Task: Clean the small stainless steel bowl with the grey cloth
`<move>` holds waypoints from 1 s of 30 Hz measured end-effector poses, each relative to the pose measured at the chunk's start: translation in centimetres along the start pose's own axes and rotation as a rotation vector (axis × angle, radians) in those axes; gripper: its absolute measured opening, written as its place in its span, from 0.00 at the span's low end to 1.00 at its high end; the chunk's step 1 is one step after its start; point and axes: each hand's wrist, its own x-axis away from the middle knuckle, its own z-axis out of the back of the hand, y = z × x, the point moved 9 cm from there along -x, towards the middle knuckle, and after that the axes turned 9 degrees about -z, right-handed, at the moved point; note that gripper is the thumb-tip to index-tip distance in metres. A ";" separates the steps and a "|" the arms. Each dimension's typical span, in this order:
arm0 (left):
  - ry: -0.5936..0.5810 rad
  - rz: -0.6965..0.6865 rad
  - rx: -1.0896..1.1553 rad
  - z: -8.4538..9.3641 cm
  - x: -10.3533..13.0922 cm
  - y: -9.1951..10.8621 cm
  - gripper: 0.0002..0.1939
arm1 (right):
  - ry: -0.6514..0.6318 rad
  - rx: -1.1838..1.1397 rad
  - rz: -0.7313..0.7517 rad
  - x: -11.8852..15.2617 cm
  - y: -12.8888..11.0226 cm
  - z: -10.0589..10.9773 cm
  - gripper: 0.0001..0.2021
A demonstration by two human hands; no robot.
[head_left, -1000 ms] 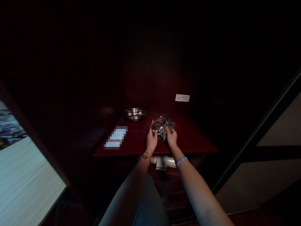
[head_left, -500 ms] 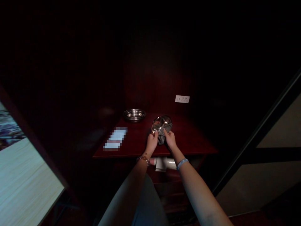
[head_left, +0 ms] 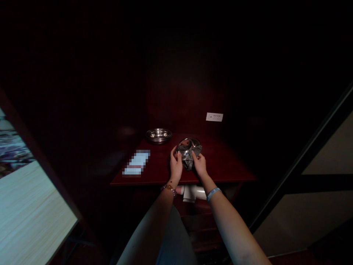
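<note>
A shiny metal bowl (head_left: 185, 145) is held up between both hands, just above the dark red desk (head_left: 154, 175). My left hand (head_left: 175, 162) is closed on the bowl's left side, its thumb on the near face. With fingers pinched, my right hand (head_left: 199, 164) presses a grey cloth (head_left: 188, 164) against the bowl's right rim. Part of the cloth hangs below the bowl, between the hands. Farther back on the left, a stack of similar metal bowls (head_left: 159, 136) rests on the desk.
A blurred-out pale rectangle (head_left: 136, 163) lies at the desk's left. On the back wall is a white socket plate (head_left: 214, 117). Under the desktop, a white roll (head_left: 200, 192) sits on a shelf. A light wooden tabletop (head_left: 33, 213) stands lower left, past a dark panel edge.
My left hand has shifted left and up along the bowl's side, and the bowl has turned and tilted a little. The right hand still pinches the cloth at the rim.
</note>
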 end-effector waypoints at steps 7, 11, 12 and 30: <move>-0.226 0.007 0.002 -2.3 0.4 -1.2 0.18 | -0.021 -0.070 -0.084 -0.2 0.9 0.3 0.25; -0.171 0.034 -0.047 -1.7 0.2 -1.9 0.15 | -0.052 -0.005 -0.068 -0.4 1.3 -0.2 0.25; -0.154 0.035 -0.065 -1.5 0.2 -1.8 0.15 | -0.044 0.012 -0.063 -0.5 1.4 -0.2 0.25; -0.285 0.035 -0.068 -2.7 0.8 -1.1 0.28 | 0.242 0.243 -0.039 0.1 0.2 2.8 0.28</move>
